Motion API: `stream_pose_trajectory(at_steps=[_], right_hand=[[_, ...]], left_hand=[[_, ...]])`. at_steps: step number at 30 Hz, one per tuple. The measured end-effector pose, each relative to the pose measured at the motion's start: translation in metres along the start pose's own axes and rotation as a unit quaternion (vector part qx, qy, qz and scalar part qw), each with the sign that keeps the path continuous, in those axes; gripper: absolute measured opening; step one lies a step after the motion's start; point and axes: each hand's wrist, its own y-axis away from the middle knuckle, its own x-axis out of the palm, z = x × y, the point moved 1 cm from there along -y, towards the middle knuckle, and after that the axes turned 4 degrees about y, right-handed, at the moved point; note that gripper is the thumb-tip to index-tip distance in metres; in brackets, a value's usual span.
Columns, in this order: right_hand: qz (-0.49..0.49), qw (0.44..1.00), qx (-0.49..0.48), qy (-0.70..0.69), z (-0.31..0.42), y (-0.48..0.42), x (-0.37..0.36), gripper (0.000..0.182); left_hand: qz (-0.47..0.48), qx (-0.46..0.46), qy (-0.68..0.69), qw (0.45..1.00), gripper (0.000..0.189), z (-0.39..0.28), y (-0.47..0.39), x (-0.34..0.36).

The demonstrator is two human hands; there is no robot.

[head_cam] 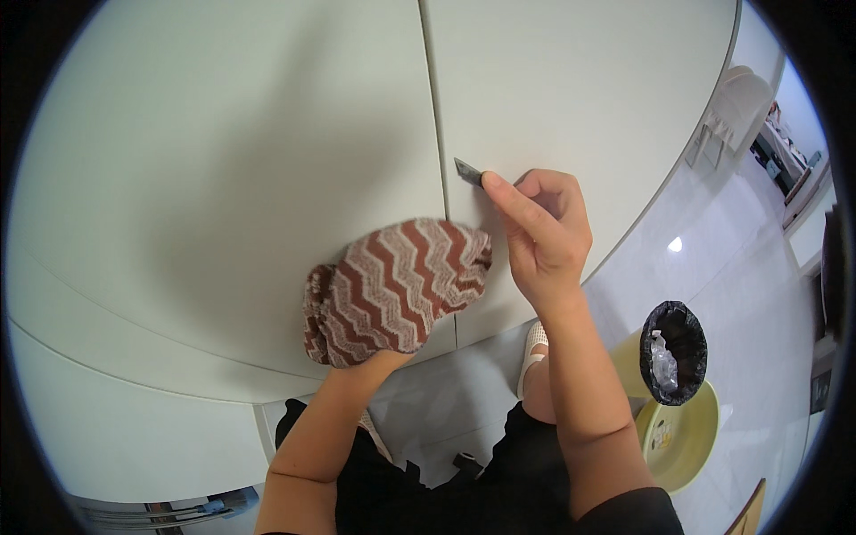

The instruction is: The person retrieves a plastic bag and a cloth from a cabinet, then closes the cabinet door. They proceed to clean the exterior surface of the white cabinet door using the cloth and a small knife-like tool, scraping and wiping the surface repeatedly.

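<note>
A knitted sock (401, 287) with brown and pinkish-grey zigzag bands is pulled over my left hand (384, 360). Only the wrist shows below the sock's edge, so the fingers and their pose are hidden. The sock bulges around the hand, with a bunched part at its left end. To the right, my right hand (550, 231) pinches a small dark blade (469, 172) between thumb and index finger. Its slanted pointed tip faces up and left, over the white table (267, 120). A gap separates the blade from the sock.
A narrow seam (433, 100) runs down the tabletop. Right of my forearm stand a bin lined with a black bag (692, 354) and a yellow basin (695, 441). A white chair (739, 100) is farther off. My legs are below the table edge.
</note>
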Motion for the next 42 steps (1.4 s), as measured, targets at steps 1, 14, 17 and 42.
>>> stream_pose_trajectory(at_steps=[1,14,17,42], right_hand=[[0.005,1.000,0.004,-0.008,-0.001,0.000,-0.001,0.041],[0.014,1.000,0.006,-0.005,-0.004,-0.001,-0.001,0.041],[0.044,0.999,0.022,-0.021,-0.002,0.000,-0.005,0.040],[0.034,0.997,0.042,-0.050,0.004,0.002,-0.001,0.040]], left_hand=[[-0.044,0.024,0.024,0.998,0.045,-0.006,-0.006,-0.005],[-0.103,0.052,0.047,0.992,0.047,-0.021,-0.032,-0.016],[-0.106,0.064,0.040,0.991,0.044,-0.024,-0.034,-0.020],[-0.104,0.070,0.056,0.991,0.045,-0.020,-0.026,-0.025]])
